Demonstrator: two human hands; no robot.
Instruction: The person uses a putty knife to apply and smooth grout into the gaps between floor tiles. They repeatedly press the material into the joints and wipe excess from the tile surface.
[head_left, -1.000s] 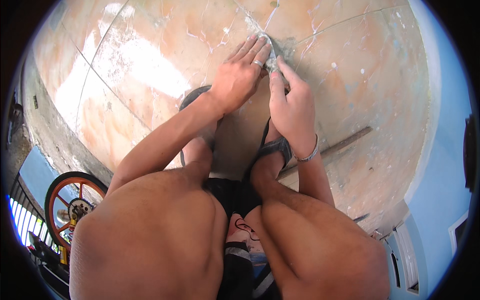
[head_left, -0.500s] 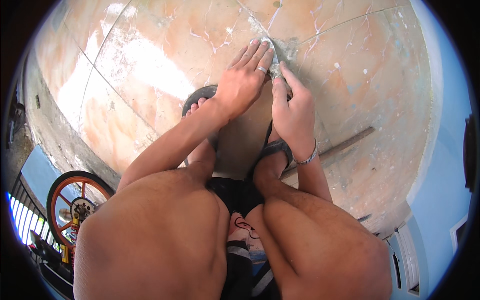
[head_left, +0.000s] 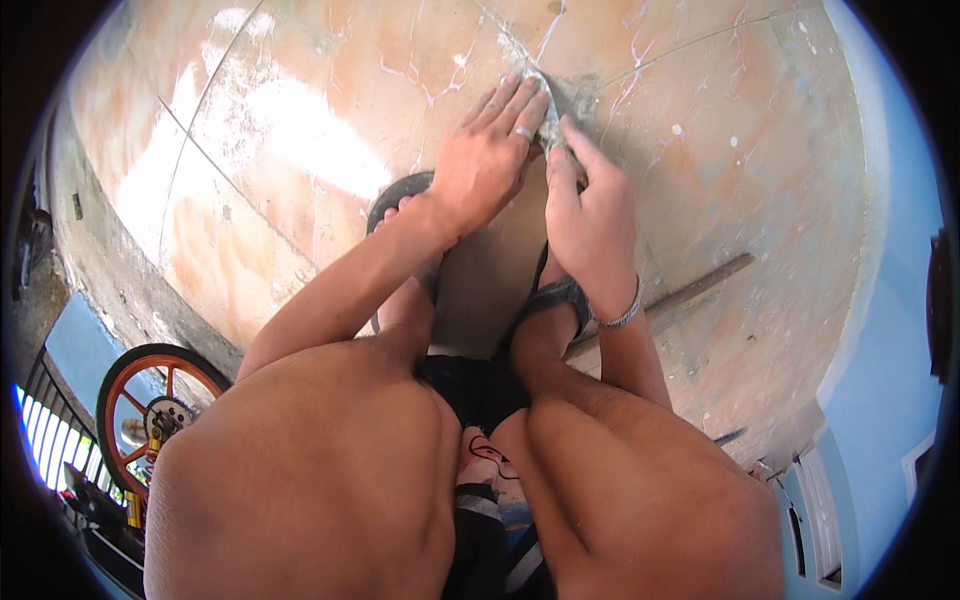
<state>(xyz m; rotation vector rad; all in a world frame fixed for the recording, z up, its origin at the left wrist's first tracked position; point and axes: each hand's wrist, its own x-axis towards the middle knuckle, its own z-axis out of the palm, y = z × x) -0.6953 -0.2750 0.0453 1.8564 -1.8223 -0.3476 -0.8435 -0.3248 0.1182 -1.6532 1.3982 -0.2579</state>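
Observation:
My right hand (head_left: 592, 220) is closed around the hidden handle of a scraper, index finger stretched forward along it. The scraper's grey, crusted metal blade (head_left: 549, 112) lies low against the tiled floor (head_left: 720, 190), at a joint where tiles meet. My left hand (head_left: 483, 160) lies flat with its fingers straight, fingertips pressing on the blade's left side. It wears a ring; a bracelet circles my right wrist. Part of the blade is covered by my left fingers.
My sandalled feet, one in a dark sandal (head_left: 398, 192), stand just behind my hands. Right of them a thin wooden strip (head_left: 700, 282) lies on the floor. An orange-rimmed motorcycle wheel (head_left: 120, 405) stands at left, a light blue wall (head_left: 900, 300) at right.
My right hand has shifted slightly to the right and back, and the scraper's angle has changed a little. My left hand stays flat on the blade.

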